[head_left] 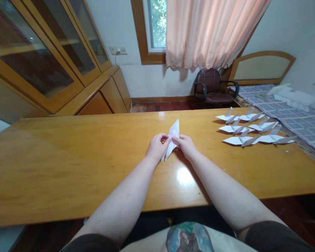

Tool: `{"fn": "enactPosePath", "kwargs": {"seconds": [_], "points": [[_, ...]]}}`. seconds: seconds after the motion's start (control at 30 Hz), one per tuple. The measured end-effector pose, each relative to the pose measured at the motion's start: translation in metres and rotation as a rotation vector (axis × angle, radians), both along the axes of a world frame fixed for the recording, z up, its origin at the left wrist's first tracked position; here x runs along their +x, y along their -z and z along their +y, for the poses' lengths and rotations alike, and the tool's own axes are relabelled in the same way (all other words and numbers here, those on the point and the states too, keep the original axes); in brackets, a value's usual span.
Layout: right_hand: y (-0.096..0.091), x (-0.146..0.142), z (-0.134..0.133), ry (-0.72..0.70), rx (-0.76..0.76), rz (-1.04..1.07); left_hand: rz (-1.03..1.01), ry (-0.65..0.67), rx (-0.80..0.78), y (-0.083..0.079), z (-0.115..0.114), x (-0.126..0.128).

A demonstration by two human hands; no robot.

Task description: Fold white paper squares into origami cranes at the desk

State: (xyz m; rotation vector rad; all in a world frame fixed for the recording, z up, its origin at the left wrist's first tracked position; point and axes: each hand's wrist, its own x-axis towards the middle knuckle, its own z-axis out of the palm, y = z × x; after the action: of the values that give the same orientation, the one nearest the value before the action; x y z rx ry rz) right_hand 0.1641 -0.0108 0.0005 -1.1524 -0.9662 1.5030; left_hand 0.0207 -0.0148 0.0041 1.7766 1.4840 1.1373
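A folded white paper piece (174,130) is held upright between both hands over the middle of the table. It has a broad pointed flap at the top and two narrow points hanging at the bottom. My left hand (159,146) pinches its left side, thumb against the middle folds. From the other side, my right hand (185,144) grips it with the thumb pressed near the same spot. Fingers behind the paper are partly hidden. To the right, several finished-looking white paper cranes (243,140) stand in rows.
The wooden table (68,164) stretches across the view. Beyond it stand a glass-door cabinet (94,75), a brown armchair (211,85) and a pink curtain (199,35). On the right, a bed with a checked cover (301,122) bears white sheets (295,98).
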Motion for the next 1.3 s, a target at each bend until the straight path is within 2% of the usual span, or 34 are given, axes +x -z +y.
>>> {"fn": "enactPosePath", "kwargs": {"seconds": [0.2, 0.33, 0.73, 0.9, 1.0, 1.17, 1.3], "points": [[-0.002, 0.002, 0.0, 0.065, 0.016, -0.07, 0.081, 0.067, 0.05, 0.001, -0.001, -0.001], [-0.001, 0.003, 0.002, 0.101, 0.014, -0.081, 0.121, 0.1, 0.022, 0.002, -0.002, -0.002], [0.001, 0.001, 0.0, 0.069, 0.023, -0.06, 0.408, 0.092, 0.081, -0.012, -0.011, -0.004], [0.001, 0.0, 0.0, 0.035, 0.03, -0.086, 0.47, 0.088, 0.092, -0.012, -0.012, -0.001], [0.0, 0.0, 0.0, 0.027, 0.034, -0.116, 0.423, 0.055, 0.09, -0.009, -0.011, 0.0], [0.002, 0.001, 0.0, 0.023, 0.022, -0.143, 0.222, -0.065, 0.008, -0.003, -0.006, -0.001], [0.001, 0.001, 0.0, -0.01, 0.059, -0.138, 0.076, -0.061, -0.007, 0.001, -0.002, -0.001]]}}
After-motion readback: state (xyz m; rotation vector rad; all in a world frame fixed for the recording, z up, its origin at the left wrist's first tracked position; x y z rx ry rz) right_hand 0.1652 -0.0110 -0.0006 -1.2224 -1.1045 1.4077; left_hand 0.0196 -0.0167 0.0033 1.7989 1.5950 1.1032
